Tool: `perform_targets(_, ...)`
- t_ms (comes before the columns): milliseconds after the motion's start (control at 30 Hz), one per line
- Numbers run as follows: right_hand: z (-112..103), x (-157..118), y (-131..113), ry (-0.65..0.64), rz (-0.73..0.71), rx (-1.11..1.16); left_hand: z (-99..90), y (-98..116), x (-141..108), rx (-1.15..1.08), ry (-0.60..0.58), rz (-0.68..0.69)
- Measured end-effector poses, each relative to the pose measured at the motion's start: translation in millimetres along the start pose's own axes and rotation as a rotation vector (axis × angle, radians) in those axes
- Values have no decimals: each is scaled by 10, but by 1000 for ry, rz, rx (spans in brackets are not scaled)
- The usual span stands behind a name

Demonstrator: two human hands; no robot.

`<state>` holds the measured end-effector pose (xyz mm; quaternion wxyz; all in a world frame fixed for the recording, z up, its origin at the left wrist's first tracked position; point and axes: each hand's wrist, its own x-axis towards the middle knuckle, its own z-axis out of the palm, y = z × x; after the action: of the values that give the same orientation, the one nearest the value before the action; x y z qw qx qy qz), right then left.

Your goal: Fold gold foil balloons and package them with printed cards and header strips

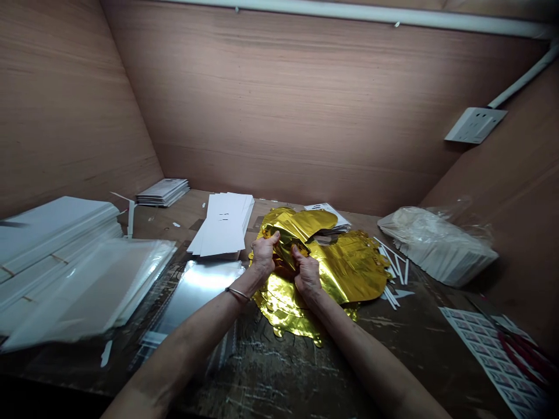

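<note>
Gold foil balloons [353,265], flat and shiny, lie in an overlapping pile at the middle of the table. My left hand [264,254] is closed on a fold of gold foil, thumb on top. Beside it, my right hand [307,272] grips the same bunched foil with its thumb pressed down. The foil between the two hands is creased and raised a little. A thin bracelet circles my left wrist. Left of the pile are a fanned stack of white cards [225,224] and clear plastic bags [205,291].
White sheets and plastic sleeves [91,285] are stacked at the left. White straws [395,267] lie right of the foil, near a bag of white items [441,244]. Red-handled scissors [519,349] rest on a sticker sheet [476,343]. Wooden walls enclose the table.
</note>
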<state>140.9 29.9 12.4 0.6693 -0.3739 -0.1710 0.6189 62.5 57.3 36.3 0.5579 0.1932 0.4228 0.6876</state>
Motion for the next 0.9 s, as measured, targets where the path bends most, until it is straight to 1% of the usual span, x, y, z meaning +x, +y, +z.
perform_targets(67, -4, -8, -7, 11, 4, -19, -13, 22, 23, -4, -17, 54)
perform_targets(133, -12, -12, -13, 15, 15, -32, -37, 47, 64, 20, -9, 154)
perform_targets(233, -24, -5, -10, 17, 21, -31, -87, 66, 140, 116, -40, 276)
perform_targets(333, -31, 2, 1, 5, 20, -31, -132, 60, 200, 198, -74, 317)
perform_targets(433, -33, -1, 5, 2, 16, -32, -147, 75, 206, 234, -69, 307)
perform_targets(500, -37, 0, 3, 0, 17, -23, -138, 119, 179, 215, -82, 278)
perform_targets(567, -43, 11, -5, 3, 21, -10, -126, 190, 146, 148, -98, 216)
perform_targets(633, -54, 28, -21, -5, 31, 2, -125, 277, 127, 75, -115, 100)
perform_targets(700, -70, 46, -39, -35, 48, -2, -146, 366, 132, 58, -157, -40)
perform_targets(800, -98, 69, -55, -67, 68, -28, -206, 479, 159, 144, -274, -194)
perform_targets(900, -117, 83, -50, -83, 79, -41, -260, 546, 162, 260, -343, -278)
